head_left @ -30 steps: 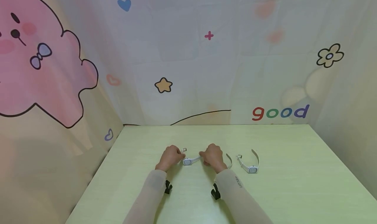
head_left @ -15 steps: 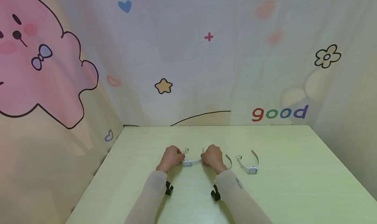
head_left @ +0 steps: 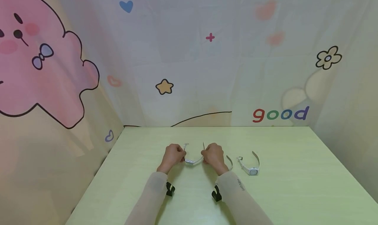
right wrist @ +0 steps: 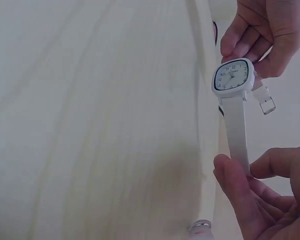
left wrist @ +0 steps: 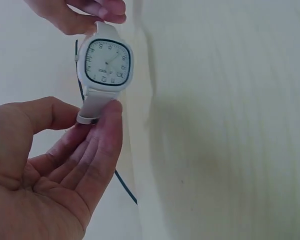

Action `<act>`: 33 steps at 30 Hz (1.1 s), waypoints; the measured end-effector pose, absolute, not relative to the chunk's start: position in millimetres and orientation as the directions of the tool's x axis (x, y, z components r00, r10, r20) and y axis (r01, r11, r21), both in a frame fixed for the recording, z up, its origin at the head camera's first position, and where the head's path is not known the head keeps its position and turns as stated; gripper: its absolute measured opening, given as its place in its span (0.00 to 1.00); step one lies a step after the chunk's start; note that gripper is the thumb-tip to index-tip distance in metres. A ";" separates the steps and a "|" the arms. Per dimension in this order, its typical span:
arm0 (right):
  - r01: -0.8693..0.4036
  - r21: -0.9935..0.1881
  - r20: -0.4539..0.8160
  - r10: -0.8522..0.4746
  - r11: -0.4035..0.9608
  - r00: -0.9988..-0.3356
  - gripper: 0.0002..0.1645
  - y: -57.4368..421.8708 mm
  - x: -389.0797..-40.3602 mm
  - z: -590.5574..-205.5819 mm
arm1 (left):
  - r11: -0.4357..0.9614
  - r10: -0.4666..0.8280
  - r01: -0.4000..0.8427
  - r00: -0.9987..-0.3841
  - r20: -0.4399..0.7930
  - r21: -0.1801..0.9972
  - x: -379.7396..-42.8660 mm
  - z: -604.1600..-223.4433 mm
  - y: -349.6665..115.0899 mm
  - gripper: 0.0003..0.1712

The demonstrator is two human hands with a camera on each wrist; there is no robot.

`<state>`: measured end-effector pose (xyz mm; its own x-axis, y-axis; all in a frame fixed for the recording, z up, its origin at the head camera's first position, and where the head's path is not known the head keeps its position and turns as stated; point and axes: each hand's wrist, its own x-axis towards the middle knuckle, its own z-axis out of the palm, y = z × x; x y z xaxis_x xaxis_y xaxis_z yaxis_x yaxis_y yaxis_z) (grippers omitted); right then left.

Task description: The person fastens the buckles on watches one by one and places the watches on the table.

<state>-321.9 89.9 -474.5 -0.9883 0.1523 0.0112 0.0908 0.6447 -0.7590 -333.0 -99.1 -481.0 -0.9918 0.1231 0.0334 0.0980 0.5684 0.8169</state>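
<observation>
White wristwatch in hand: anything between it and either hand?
Nothing visible: the left hand pinches the white wristwatch by its buckle strap, the right hand by its other strap. Another wristwatch and a partly hidden strap lie right of the right hand, not between.

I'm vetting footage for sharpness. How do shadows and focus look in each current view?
Head: soft shadows along the inner sides of the sleeves on the table; the held watch too small to read. Left wrist: dial numerals mostly legible, a broad soft-edged shadow on the table. Right wrist: some numerals readable, table grain soft, a diffuse shadow low in the picture.
</observation>
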 end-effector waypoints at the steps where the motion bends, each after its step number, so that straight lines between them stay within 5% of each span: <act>1: 0.088 -0.778 0.009 0.151 0.622 -0.988 0.10 89.9 -321.5 -472.7 | 0.555 0.122 0.101 -0.992 0.039 0.826 -333.3 -480.2 -98.6 0.07; 17: 0.045 -0.934 0.023 0.183 0.355 -0.983 0.05 97.7 -322.8 -454.4 | 0.299 0.031 0.067 -0.998 0.061 0.952 -336.6 -466.6 -87.2 0.09; 33: -0.018 -0.963 0.065 0.166 0.269 -0.984 0.16 109.9 -317.4 -440.0 | 0.163 0.068 0.093 -0.994 0.083 0.982 -330.3 -450.2 -75.3 0.18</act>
